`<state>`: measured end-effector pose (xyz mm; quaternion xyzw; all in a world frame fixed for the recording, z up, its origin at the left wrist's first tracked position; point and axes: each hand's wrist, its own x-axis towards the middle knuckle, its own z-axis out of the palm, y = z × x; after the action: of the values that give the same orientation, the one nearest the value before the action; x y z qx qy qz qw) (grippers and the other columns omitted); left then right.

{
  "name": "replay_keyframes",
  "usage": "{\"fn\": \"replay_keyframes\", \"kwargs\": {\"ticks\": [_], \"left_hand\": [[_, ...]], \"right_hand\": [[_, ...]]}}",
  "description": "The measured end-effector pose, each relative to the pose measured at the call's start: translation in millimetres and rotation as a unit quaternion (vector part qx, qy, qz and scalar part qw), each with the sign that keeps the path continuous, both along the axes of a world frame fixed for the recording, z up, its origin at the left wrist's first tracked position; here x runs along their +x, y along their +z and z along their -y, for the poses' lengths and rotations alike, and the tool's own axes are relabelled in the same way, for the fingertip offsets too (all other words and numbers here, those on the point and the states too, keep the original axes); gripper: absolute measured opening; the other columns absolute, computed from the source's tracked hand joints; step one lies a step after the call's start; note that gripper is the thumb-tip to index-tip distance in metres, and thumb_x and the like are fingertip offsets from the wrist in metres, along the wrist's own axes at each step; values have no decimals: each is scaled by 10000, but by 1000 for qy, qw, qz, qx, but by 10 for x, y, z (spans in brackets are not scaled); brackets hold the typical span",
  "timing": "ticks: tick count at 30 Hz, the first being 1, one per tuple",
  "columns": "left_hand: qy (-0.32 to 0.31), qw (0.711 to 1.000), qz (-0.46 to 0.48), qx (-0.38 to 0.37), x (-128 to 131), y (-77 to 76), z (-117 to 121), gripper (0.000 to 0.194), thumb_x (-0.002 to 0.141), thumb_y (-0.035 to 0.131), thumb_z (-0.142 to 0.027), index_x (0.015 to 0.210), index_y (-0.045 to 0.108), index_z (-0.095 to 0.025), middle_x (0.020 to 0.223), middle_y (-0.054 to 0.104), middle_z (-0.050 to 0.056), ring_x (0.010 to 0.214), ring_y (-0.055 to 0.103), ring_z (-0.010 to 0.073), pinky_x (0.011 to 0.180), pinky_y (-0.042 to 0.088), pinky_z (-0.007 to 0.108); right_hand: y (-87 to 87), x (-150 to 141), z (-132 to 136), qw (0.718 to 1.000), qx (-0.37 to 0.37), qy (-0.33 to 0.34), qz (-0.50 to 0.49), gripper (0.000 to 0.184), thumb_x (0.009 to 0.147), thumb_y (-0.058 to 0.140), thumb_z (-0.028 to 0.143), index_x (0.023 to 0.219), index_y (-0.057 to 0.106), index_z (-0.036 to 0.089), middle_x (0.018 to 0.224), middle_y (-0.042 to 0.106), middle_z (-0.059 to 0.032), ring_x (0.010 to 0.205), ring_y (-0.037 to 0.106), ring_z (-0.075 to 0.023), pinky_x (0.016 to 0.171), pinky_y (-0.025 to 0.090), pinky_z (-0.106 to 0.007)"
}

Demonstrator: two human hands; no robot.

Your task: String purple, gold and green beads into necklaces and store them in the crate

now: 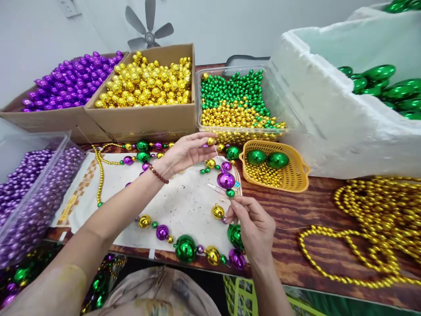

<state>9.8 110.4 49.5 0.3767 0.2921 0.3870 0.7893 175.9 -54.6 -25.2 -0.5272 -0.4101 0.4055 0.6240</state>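
- My left grip (186, 151) pinches a gold bead (211, 141) at its fingertips.
- My right grip (253, 221), nearer me, is closed narrowly on the strand (186, 248), just under a small green bead (230, 193); a large purple bead (226, 180) sits above that, between both grips.
- Bare cloth (184, 210) gives open room left of the right grip; bare counter (289, 210) opens to its right.
- Beyond the left grip, room is tight: cardboard boxes (141, 125) and a clear tub (243, 129) wall it off, with a yellow basket (279, 186) to its right.
- The counter's near edge runs close below the right grip.
- The right fingers cover exactly what they pinch, and part of a big green ball.
- My left forearm hides some beads.
- Gold bead chains (378, 219), far right of the right grip, are cut off.
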Motion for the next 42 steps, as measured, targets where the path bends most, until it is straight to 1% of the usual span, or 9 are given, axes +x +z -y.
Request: {"fn": "replay_keyframes", "kwargs": {"ticks": [6, 10, 14, 22, 27, 31, 35, 39, 42], "left_hand": [[61, 992, 74, -79, -111, -183, 255, 90, 926, 666, -155, 938, 754, -142, 930, 738, 93, 914, 730, 166, 977, 579, 361], [129, 981, 97, -106, -77, -179, 334, 115, 915, 657, -93, 826, 720, -131, 892, 732, 63, 868, 731, 143, 991, 574, 361], [159, 974, 108, -117, -44, -153, 387, 152, 922, 624, -56, 801, 687, -121, 859, 721, 51, 872, 737, 143, 996, 574, 368], [187, 975, 107, -56, -19, -217, 408, 129, 885, 634, -26, 846, 688, -137, 887, 718, 34, 907, 736, 143, 1036, 549, 388], [177, 979, 92, -28, 34, -247, 528, 196, 835, 692, -37, 983, 729, -161, 939, 718, 28, 944, 732, 138, 1040, 520, 345], [138, 986, 75, -59, 120, -288, 696, 97, 893, 715, -233, 956, 744, -165, 1018, 731, 73, 952, 721, 157, 908, 536, 290], [152, 983, 65, -80, 282, -345, 777, 212, 934, 675, -388, 955, 713, -181, 872, 694, 47, 781, 687, 143, 684, 538, 253], [209, 977, 3, -46, 449, -368, 688, 217, 915, 684, -405, 879, 663, -191, 708, 574, -19, 547, 536, 68, 429, 326, 179], [144, 987, -60, 24, 499, -354, 584, 186, 926, 642, -333, 807, 656, -191, 636, 527, -33, 471, 478, 57, 394, 228, 196]], "right_hand": [[-27, -26, 64, 998, 17, 33, 45, 84, 904, 701, 278, 878, 726, 202, 580, 649, 23, 440, 587, -113, 448, 472, -218], [-48, -45, 81, 996, 10, 51, 68, 85, 922, 691, 280, 890, 732, 213, 594, 658, 23, 452, 598, -111, 471, 479, -220], [-63, -73, 77, 995, 6, 53, 81, 116, 928, 686, 305, 875, 733, 214, 590, 656, 18, 459, 599, -115, 488, 486, -230], [-85, -116, 98, 997, -12, 41, 72, 135, 924, 695, 342, 890, 728, 216, 598, 657, 20, 460, 604, -131, 469, 489, -245], [-110, -158, 41, 997, -15, 34, 74, 153, 944, 667, 350, 925, 708, 203, 641, 676, 16, 506, 636, -127, 508, 515, -238], [-142, -209, -75, 997, -33, 44, 55, 214, 930, 668, 403, 934, 687, 190, 668, 688, 8, 532, 659, -135, 501, 512, -231], [-154, -266, -145, 995, -56, 71, 30, 251, 902, 680, 439, 880, 651, 191, 662, 687, 6, 517, 655, -135, 469, 488, -220], [-77, -198, -210, 987, -75, 140, 31, 294, 872, 694, 476, 878, 669, 183, 755, 732, -22, 499, 660, -133, 410, 445, -204], [42, -29, -344, 995, -50, 80, 45, 294, 854, 706, 474, 921, 710, 188, 811, 737, -18, 484, 642, -110, 411, 451, -200]]}}
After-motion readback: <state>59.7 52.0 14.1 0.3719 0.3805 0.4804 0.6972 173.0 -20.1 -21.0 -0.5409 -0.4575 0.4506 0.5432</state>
